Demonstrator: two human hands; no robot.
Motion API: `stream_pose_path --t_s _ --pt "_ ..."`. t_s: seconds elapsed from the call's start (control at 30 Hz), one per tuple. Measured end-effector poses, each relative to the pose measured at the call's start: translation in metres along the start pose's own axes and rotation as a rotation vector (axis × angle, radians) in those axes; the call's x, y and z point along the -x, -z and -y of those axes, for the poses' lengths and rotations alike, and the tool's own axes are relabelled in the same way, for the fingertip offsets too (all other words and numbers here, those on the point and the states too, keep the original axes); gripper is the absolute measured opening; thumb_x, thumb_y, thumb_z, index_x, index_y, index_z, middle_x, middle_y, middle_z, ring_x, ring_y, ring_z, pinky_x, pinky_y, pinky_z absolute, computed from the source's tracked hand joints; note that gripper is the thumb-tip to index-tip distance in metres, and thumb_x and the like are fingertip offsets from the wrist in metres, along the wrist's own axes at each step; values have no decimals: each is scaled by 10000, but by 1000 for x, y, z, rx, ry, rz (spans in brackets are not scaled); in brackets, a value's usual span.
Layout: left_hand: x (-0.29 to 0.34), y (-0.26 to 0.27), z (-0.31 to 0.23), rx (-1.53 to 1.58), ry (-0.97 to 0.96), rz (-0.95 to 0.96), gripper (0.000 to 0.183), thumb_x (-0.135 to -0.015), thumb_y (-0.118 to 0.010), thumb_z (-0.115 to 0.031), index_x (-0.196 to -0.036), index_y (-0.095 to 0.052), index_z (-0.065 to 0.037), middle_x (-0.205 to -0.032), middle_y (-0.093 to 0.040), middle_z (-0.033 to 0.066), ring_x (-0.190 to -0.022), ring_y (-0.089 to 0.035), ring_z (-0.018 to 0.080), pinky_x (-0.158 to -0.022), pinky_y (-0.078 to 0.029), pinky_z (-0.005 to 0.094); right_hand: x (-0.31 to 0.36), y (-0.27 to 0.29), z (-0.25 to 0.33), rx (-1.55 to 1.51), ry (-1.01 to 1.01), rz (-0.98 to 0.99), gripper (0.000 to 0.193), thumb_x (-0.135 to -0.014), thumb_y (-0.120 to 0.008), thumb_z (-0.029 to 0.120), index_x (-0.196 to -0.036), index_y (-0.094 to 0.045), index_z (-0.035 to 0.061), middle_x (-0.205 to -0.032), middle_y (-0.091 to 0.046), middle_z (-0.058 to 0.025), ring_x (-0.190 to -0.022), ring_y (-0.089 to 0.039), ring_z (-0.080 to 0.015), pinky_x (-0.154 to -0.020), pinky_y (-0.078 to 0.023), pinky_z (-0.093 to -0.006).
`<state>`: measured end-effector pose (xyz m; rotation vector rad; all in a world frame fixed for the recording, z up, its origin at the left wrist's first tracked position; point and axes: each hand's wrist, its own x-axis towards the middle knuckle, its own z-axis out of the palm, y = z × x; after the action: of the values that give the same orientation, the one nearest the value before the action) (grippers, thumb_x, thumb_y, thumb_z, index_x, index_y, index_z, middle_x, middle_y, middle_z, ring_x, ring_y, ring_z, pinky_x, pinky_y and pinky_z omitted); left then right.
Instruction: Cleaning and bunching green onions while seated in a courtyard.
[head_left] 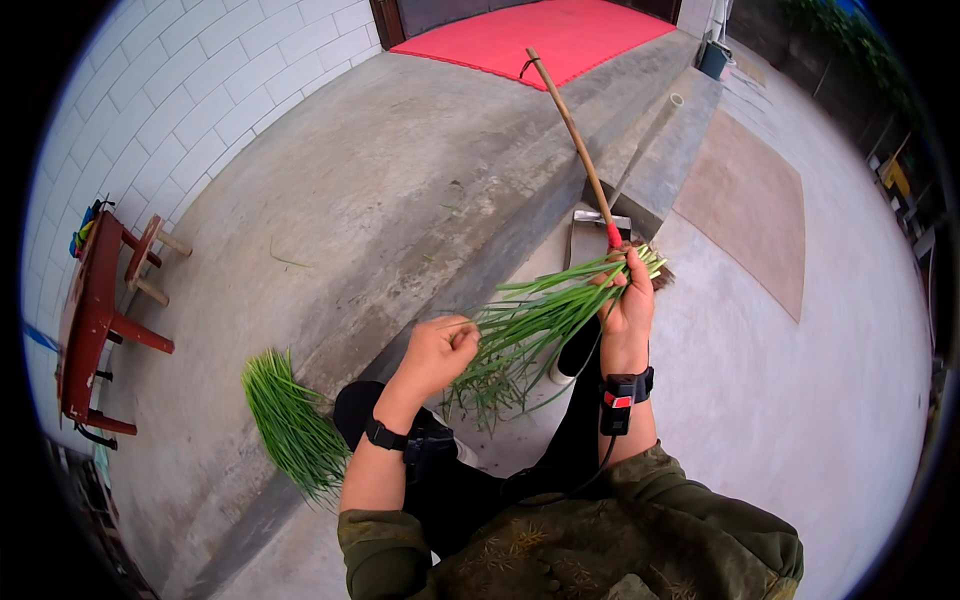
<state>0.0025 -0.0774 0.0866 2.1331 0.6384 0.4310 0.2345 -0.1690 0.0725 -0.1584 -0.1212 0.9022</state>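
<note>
Diagonally slants the held green bunch (556,310), tips seemingly pointing lower left.

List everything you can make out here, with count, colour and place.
Held stalks: one bunch, green, centre
Stalk pile: one, green, on the concrete step
Broom: one, brown handle, beyond the held stalks
Dustpan: one, greyish, beside the broom
Table: one, dark red, far left
Stool: one, brown, beside the table
Mat: one, red, top
Bucket: one, dark, upper right
Wall: one, white, upper left
Greenery: uncountable, green, top right
Wrist devices: two, mostly black, one per wrist
Sleeves: two, dark green, lower edge
Hands: two, bare; left hand by the leaf tips, right hand gripping the bunch
</note>
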Motion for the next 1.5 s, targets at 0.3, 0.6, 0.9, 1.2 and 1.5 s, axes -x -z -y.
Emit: stream_pose_path --t_s 0.3,0.6,0.9,1.2,1.5 --pt "-4 17 10 1252 60 -422 86 -782 -474 -115 -754 -491 -36 -555 -458 20 -507 -430 104 -468 -343 233 -28 -3 10 -127 56 -151 86 -801 -461 115 -777 -453 32 -613 -431 -9 -483 -383 -83 -486 -349 -237" --pt "16 3 33 -102 -82 -266 170 -757 -488 -123 -875 -533 -9 -797 -570 84 -679 -539 218 -614 -423 275 -54 -8 32 -113 231 -245 109 -810 -446 112 -754 -426 21 -590 -394 -19 -484 -376 -91 -472 -365 -222" --pt "5 -6 20 125 96 -58 257 -773 -510 -152 -981 -517 0 -926 -560 96 -768 -547 144 -672 -423 242 -60 2 40 -95 255 -271 100 -802 -452 105 -758 -421 21 -573 -387 -26 -482 -380 -104 -468 -363 -226" --pt "2 -35 28 359 180 -20 215 -749 -493 -82 -934 -517 25 -642 -519 8 -565 -477 72 -525 -399 218 -51 8 34 -97 228 -224 97 -808 -446 103 -755 -420 26 -586 -400 -22 -482 -380 -95 -464 -359 -226" --pt "7 -30 20 -41 5 -243 106 -689 -494 -32 -788 -527 -8 -533 -389 -24 -481 -329 45 -445 -290 199 -47 10 30 -44 219 -287 146 -785 -478 120 -684 -420 32 -505 -362 -9 -458 -353 -103 -471 -367 -219"
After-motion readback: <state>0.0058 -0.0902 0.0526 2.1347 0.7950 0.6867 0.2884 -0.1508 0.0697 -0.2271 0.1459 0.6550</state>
